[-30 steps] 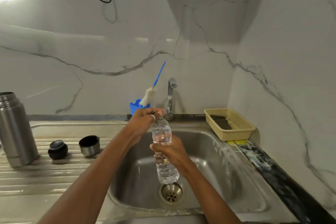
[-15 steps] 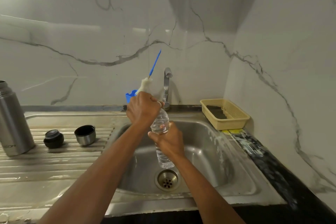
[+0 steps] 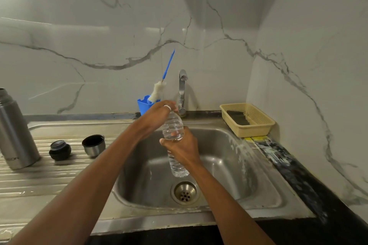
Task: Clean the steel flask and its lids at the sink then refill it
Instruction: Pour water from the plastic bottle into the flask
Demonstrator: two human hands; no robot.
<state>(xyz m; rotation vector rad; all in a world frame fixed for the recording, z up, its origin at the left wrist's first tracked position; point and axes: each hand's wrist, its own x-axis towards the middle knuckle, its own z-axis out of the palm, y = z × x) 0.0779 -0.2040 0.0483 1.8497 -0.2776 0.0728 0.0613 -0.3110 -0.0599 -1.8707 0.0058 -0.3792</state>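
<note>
Over the steel sink (image 3: 249, 167) my right hand (image 3: 182, 148) grips the middle of a clear plastic water bottle (image 3: 174, 127), held nearly upright. My left hand (image 3: 159, 114) is curled over the bottle's top, hiding the cap. The steel flask (image 3: 14, 131) stands open at the far left on the ridged drainboard (image 3: 49, 177). Beside it lie its black inner stopper (image 3: 59, 149) and its steel cup lid (image 3: 93, 144), mouth facing up.
The tap (image 3: 182, 89) rises behind the bottle, with no water running. A blue holder (image 3: 144, 104) with a white bottle brush (image 3: 158, 91) stands left of the tap. A beige basket (image 3: 248, 119) sits at the back right corner. Marble walls close the back and right.
Both hands stay on the bottle over the sink. My left hand has shifted on the bottle's top. The camera has dipped slightly, so everything sits a little differently in view.
</note>
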